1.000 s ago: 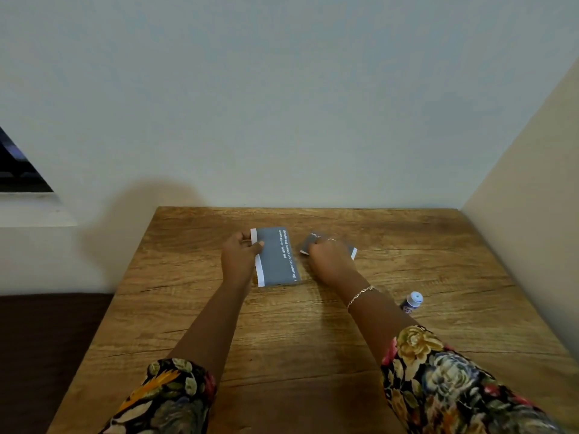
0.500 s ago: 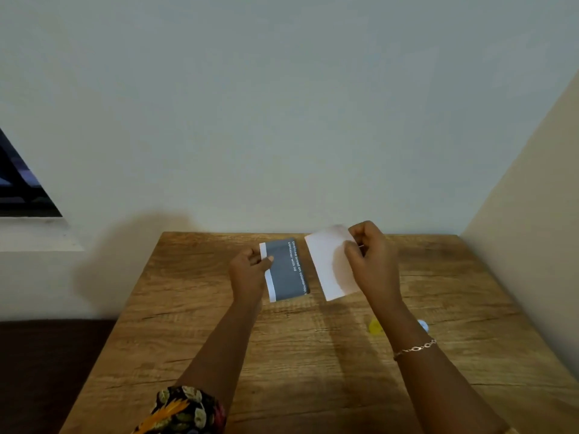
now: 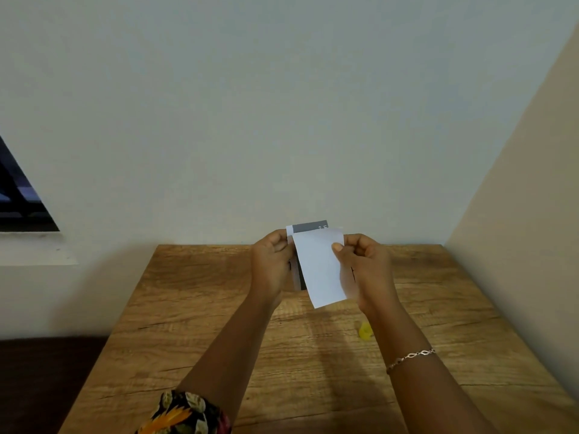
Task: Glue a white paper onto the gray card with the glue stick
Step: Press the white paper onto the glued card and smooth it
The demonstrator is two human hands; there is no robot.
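both lifted since a moment ago: left hand (image 3: 272, 261) pinches the card (image 3: 310, 227), right hand (image 3: 365, 266) lays paper (image 3: 319, 266) over it, aligning.

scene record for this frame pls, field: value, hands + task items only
left hand: grip on gray card, held up off table
right hand: grip on white paper, thumb on its face
paper vs card: paper in front, covers most of card
table: wooden, small yellow object on it
glue stick: not identifiable
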